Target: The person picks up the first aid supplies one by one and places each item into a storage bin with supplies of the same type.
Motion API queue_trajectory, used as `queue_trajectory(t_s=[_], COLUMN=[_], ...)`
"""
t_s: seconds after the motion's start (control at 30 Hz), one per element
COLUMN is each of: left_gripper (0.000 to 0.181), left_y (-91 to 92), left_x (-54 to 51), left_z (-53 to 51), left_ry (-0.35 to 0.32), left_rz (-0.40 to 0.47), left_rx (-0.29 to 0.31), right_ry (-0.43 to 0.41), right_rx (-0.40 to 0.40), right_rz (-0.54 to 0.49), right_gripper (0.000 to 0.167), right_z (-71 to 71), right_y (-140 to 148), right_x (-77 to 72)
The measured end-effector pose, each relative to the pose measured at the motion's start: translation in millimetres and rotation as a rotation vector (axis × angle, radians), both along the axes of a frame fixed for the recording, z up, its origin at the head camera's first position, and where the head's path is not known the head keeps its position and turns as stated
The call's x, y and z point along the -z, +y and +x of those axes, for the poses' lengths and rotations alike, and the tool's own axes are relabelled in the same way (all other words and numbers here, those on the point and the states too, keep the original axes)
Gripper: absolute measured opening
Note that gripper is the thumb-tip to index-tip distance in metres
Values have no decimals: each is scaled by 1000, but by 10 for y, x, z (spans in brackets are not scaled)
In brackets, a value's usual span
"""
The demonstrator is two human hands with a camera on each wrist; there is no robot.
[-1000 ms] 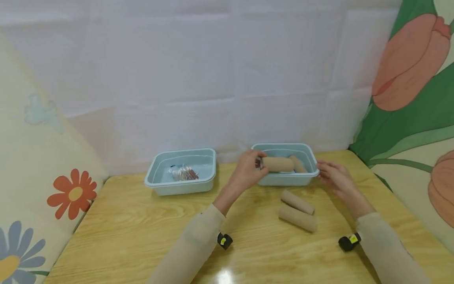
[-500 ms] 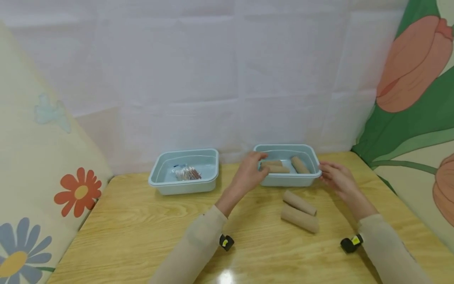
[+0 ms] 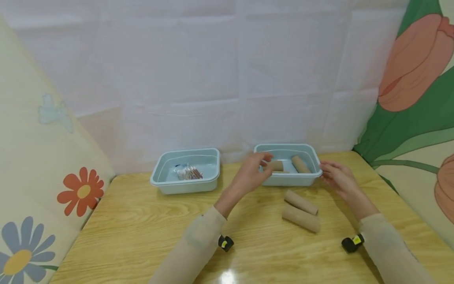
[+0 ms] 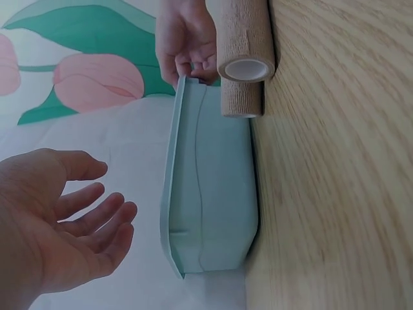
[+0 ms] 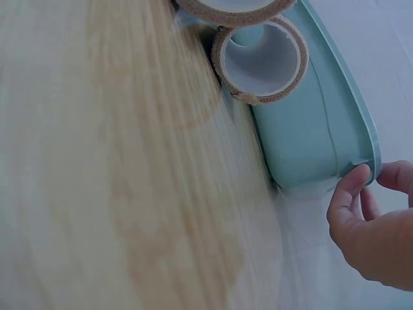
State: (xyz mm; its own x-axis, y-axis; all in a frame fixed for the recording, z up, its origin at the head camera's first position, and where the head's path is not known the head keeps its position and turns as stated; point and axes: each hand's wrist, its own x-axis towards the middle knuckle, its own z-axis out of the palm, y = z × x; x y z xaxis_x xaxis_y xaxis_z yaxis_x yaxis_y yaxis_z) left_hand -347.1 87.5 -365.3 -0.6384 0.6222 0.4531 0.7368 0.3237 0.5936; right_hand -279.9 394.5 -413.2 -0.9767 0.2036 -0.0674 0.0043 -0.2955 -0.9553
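Observation:
My left hand point(image 3: 250, 172) hovers over the left end of the right blue bin point(image 3: 289, 180); in the left wrist view the hand point(image 4: 71, 223) has its fingers relaxed and holds nothing. Inside that bin lie tan rolls, one point(image 3: 300, 164) at the right and others partly hidden by the left hand. My right hand point(image 3: 338, 178) pinches the bin's right rim, and the right wrist view shows thumb and fingers of this hand point(image 5: 374, 226) on the bin's corner point(image 5: 303, 129). Two more tan rolls point(image 3: 300, 202) point(image 3: 301, 218) lie side by side on the table before the bin.
A second blue bin point(image 3: 188, 187) stands to the left, with a clear packet of thin sticks point(image 3: 189, 173) in it. Both bins stand on the wooden table point(image 3: 149, 236) near the white cloth point(image 3: 177, 71) behind. Flower-printed panels flank the table.
The left hand has let go of a tan roll, which now lies in the right bin, and has lifted slightly with its fingers apart. The right hand stays on the rim. The head view has shifted slightly.

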Motion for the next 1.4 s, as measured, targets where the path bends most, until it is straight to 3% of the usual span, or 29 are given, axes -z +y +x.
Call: queue_trajectory(t_s=[0.33,0.53,0.77,1.4], left_gripper=[33,30,24,33], left_y=[33,83,180,280], left_x=[-20,22,85,239], left_z=[113,120,146,257], left_ry=[-42,-11,41,91], left_rz=[-53,-81,-64,-330], left_rx=[127,195,306,362], right_ry=[15,5,8,12], right_rx=[-3,-5,-4,-13], right_rz=[-9,5,-9,-2], right_gripper=[7,17,9,14], right_z=[-8,-4,-1,15], right_y=[1,3,1,-1], right_x=[7,12,9,-1])
